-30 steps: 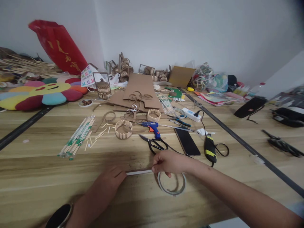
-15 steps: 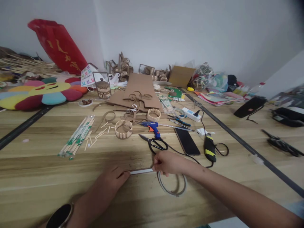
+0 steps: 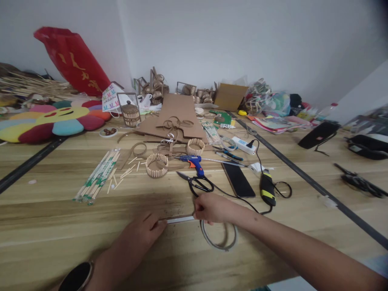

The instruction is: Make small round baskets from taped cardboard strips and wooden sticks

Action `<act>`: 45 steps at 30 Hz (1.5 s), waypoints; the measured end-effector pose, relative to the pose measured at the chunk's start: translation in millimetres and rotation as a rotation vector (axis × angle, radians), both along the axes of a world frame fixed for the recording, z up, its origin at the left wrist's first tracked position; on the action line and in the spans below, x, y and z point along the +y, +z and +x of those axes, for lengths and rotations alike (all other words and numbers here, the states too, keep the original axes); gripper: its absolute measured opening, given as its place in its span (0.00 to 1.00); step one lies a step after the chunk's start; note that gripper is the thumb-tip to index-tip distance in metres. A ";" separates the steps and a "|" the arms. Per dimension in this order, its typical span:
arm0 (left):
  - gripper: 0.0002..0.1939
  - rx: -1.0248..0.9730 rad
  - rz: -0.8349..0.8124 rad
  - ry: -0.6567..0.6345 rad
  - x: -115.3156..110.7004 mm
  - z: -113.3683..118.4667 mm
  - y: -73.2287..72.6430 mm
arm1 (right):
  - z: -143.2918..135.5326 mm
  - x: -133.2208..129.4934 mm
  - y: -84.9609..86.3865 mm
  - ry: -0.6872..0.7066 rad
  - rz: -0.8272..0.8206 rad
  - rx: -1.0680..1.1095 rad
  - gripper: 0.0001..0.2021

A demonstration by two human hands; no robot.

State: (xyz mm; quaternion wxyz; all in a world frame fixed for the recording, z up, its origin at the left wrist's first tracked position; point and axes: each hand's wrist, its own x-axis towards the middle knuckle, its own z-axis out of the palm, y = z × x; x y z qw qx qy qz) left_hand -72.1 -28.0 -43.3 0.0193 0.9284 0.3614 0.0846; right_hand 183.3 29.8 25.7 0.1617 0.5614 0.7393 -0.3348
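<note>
A narrow brown strip faced with white tape [image 3: 180, 219] lies along the table between my two hands. My left hand [image 3: 144, 228] is closed on its left end, thumb and fingers together, with a watch on the wrist. My right hand [image 3: 210, 208] pinches the tape at the right end, knuckles up; its fingertips are partly hidden. A tape roll [image 3: 223, 247] lies just below my right hand, partly covered by it. Black-handled scissors [image 3: 200, 184] lie just beyond that hand, close to a blue glue gun [image 3: 195, 163].
Two stick rings [image 3: 157, 165] stand mid-table, beside loose short sticks and bagged sticks [image 3: 98, 176]. A phone [image 3: 239, 180] and a black-yellow corded tool [image 3: 268, 189] lie right of the scissors. Cardboard sheets [image 3: 177, 111] and small stick buckets [image 3: 130, 113] are farther back.
Both hands keep their hold on the taped strip with hardly any movement. The whole view has shifted very slightly.
</note>
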 end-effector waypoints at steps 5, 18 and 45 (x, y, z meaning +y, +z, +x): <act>0.27 0.123 -0.023 0.022 -1.7 3.0 3.6 | -3.2 1.1 1.2 0.029 0.008 -0.037 0.11; 0.33 0.207 0.012 0.071 -7.8 10.8 6.0 | -14.6 -1.1 8.2 0.087 0.012 -0.067 0.12; 0.30 0.191 0.033 -0.036 -12.5 35.0 7.3 | -12.2 0.6 -5.4 -0.180 -0.229 0.318 0.12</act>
